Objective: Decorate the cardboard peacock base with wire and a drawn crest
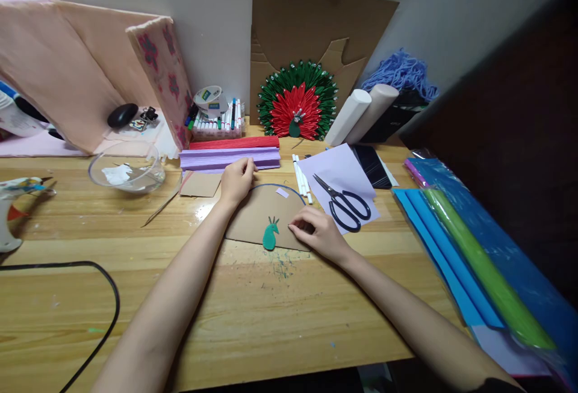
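Around the cardboard half-disc on the worktop, the left hand is curling near ten o'clock, its fingers' hold unclear. A green bird cutout is lying at six, a lilac scrap at one. The right hand is resting just past three, fingers bending; whether they're pinching anything, I cannot tell. Scissors are lying beyond.

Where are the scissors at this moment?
In the head view, the scissors lie right of centre on the lilac sheet, just beyond the right hand and to the right of the white markers.
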`<state>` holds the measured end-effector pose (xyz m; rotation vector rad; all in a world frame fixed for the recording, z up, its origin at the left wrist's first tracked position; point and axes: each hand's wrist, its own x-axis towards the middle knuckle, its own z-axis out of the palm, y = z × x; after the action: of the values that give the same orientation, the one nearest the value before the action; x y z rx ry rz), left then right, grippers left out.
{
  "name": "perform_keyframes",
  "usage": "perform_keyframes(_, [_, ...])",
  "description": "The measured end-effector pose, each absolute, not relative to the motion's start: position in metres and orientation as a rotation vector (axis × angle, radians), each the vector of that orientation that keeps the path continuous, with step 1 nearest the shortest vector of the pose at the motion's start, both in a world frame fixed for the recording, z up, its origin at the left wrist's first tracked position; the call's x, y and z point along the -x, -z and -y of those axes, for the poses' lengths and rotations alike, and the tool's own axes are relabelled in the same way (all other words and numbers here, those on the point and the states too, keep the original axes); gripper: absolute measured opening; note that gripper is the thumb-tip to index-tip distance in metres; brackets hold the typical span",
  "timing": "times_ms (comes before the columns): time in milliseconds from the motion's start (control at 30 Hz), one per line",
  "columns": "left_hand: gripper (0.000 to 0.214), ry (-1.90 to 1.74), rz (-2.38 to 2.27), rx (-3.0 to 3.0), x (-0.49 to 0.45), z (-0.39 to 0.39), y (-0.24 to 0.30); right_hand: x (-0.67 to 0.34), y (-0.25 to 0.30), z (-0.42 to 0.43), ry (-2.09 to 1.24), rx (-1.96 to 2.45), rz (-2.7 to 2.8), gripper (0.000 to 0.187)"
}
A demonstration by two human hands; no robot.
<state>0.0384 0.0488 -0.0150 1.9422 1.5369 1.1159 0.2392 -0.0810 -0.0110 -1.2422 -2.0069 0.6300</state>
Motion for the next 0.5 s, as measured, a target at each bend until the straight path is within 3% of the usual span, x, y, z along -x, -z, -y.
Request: perform_keyframes(500, [0.041,-1.128,-1.523,-1.973,-0.039,-0.049,0.016,-0.224,0.012,0.067,-0.626,1.2,2.005,0.007])
